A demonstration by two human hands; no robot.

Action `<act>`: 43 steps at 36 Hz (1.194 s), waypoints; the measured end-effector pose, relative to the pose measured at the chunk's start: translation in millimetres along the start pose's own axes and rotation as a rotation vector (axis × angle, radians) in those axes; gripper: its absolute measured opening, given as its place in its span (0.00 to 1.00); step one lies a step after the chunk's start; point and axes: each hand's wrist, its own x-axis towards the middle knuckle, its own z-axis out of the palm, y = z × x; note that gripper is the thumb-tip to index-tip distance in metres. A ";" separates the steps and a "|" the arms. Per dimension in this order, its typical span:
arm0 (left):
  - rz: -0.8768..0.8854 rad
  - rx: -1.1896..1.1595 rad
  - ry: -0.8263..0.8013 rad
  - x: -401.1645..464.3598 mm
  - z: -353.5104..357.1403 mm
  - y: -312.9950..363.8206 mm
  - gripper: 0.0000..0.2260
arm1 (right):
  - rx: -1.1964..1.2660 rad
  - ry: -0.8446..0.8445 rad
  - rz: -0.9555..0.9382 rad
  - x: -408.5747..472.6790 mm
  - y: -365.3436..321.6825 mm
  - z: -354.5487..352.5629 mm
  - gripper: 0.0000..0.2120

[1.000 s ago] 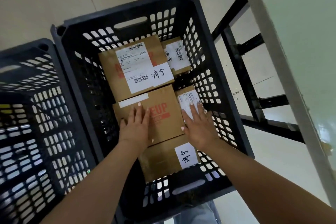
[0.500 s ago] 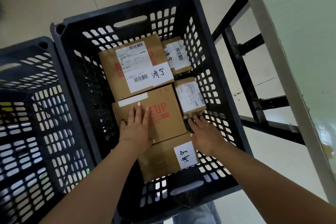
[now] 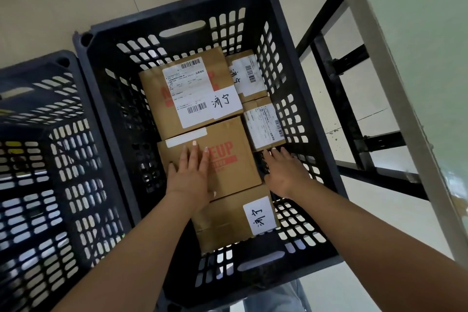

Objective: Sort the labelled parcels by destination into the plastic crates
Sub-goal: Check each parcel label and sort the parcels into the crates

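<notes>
Crowding is the main risk we see: five cardboard parcels fill the floor of the black crate [image 3: 298,99], and any nudge could ride one box up over its neighbour or hide a label. Our left hand [image 3: 188,175] lies flat, fingers straight and together, on the middle parcel [image 3: 228,157]; pressing too hard there could tilt it against the near parcel [image 3: 228,220], which it seems to overlap. Our right hand [image 3: 285,172] reaches, fingers loosely extended, into the gap beside the small labelled parcel [image 3: 263,125], fingertips at its near edge; we cannot tell whether it grips anything. Fingers could catch in the crate's slotted wall.

Writing: the far parcel [image 3: 187,94] carries a printed shipping label with barcodes, its fine print unreadable, plus a white slip handwritten 济宁. The near parcel bears the same handwritten characters. The middle parcel shows red print ending "EUP". The small far-right parcel [image 3: 247,75] has a barcode and partly hidden handwriting. A second crate [image 3: 83,114] stands left.
</notes>
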 end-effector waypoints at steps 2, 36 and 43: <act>0.009 -0.034 0.030 -1.1 -1.4 -1.7 0.43 | 0.017 -0.009 0.005 -1.5 1.7 -0.4 0.33; 0.814 -0.098 1.169 -348.6 -324.3 26.6 0.21 | 0.204 1.009 -0.157 -437.0 -47.6 -223.8 0.30; 0.995 -0.005 1.236 -434.3 -385.8 112.8 0.22 | 0.161 1.262 -0.037 -570.3 -8.9 -254.1 0.29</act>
